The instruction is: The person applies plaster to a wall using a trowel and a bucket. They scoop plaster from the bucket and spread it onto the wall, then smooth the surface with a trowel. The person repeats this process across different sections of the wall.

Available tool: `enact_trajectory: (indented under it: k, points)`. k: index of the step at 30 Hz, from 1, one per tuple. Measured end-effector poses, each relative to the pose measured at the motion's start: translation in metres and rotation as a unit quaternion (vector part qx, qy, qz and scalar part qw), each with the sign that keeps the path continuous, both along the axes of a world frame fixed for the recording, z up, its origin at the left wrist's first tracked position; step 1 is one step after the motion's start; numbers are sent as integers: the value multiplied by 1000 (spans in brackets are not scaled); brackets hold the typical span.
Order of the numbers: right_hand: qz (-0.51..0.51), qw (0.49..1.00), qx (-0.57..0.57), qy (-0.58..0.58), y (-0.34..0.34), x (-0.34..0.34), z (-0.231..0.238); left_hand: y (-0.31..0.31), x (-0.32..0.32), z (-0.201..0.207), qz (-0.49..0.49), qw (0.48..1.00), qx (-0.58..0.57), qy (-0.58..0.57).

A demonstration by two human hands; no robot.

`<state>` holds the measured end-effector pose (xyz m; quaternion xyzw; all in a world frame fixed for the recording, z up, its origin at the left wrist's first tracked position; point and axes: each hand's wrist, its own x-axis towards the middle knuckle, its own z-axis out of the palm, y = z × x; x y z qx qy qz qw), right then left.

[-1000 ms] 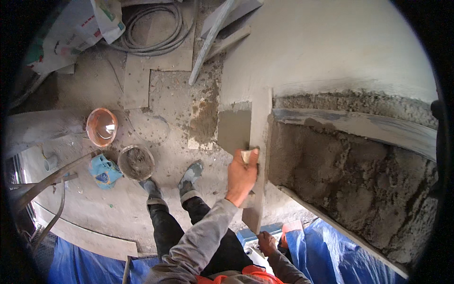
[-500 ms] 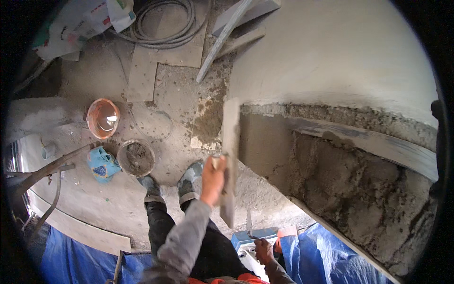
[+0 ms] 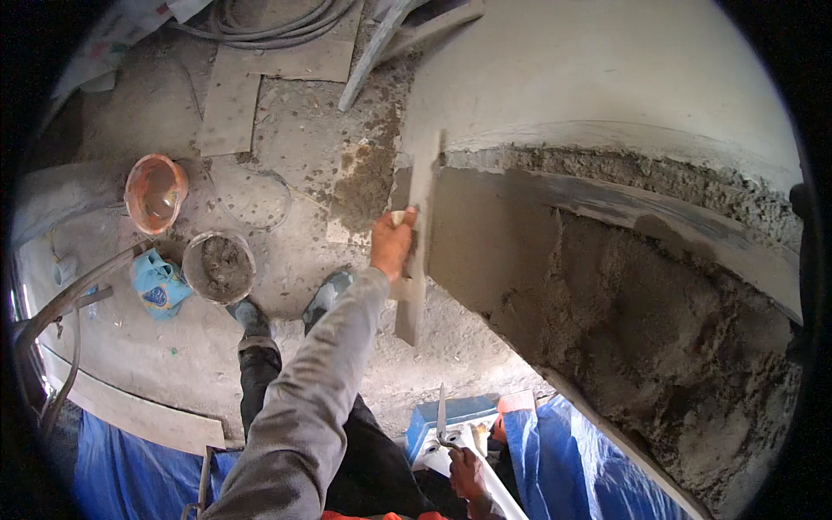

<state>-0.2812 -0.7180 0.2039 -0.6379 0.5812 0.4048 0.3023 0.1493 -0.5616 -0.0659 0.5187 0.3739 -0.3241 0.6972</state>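
My left hand (image 3: 393, 247) is wrapped round the handle of a long plasterer's float (image 3: 421, 225). The float stands lengthwise at the left edge of a band of wet mortar (image 3: 472, 230), its blade turned toward that surface. Smooth near the float, the mortar is rough and lumpy further right. Low in the view my right hand (image 3: 468, 474) grips a small pointed trowel (image 3: 442, 420), blade upward, away from the mortar. A pale wooden batten (image 3: 667, 227) runs along the mortar's upper side. Whether the float presses on the mortar at every point, I cannot tell.
An orange bucket (image 3: 157, 195) and a mortar bucket (image 3: 219, 267) stand left of my feet, beside a light-blue bag (image 3: 160, 286). Coiled hose (image 3: 277, 35) and boards (image 3: 230, 104) lie further off. Blue sheeting (image 3: 555, 451) and a blue-and-white box (image 3: 459, 412) are low in view.
My left arm has reached further out, carrying the float forward along the mortar's left edge. The right hand still holds the trowel. The whole view has shifted somewhat.
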Motion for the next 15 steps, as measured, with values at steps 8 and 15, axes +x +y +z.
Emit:
enact_trajectory:
  k: [8, 15]
  points:
    - [20, 999, 15, -37, 14, 19, 5, 13, -22, 218, -55, 991, -20, -118]
    - [87, 994, 42, -53, -6, 3, -21, 66, -80, 340, 19, 944, -148, -294]
